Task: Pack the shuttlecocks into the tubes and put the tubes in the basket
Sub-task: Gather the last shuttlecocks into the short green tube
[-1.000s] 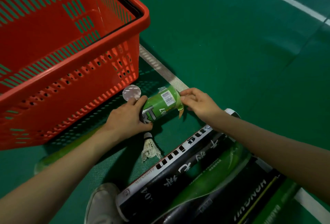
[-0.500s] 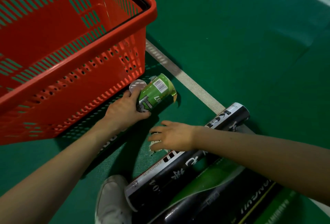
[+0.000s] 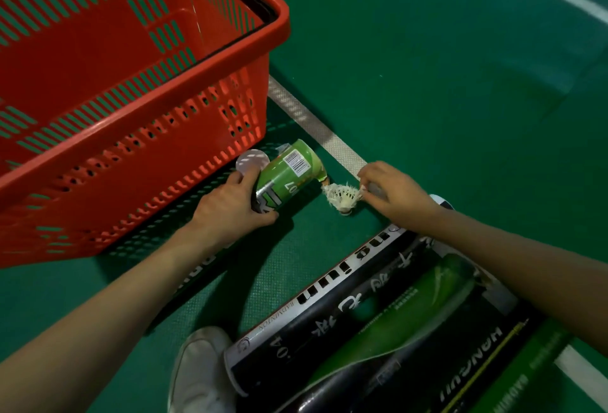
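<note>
Basket (image 3: 164, 96), red and slotted, stands at the left on the green court floor. Just beside its near wall lies a round white lid (image 3: 251, 161). The left hand (image 3: 230, 212) is wrapped around the green tube (image 3: 286, 172), which slants up toward a white court line (image 3: 316, 126). Just beside that tube's far end is 1 white shuttlecock (image 3: 342, 195), pinched in the fingertips of the right hand (image 3: 394, 195). Black tubes (image 3: 345, 307) lie below, under the right forearm, beside a white shoe (image 3: 200, 370).
</note>
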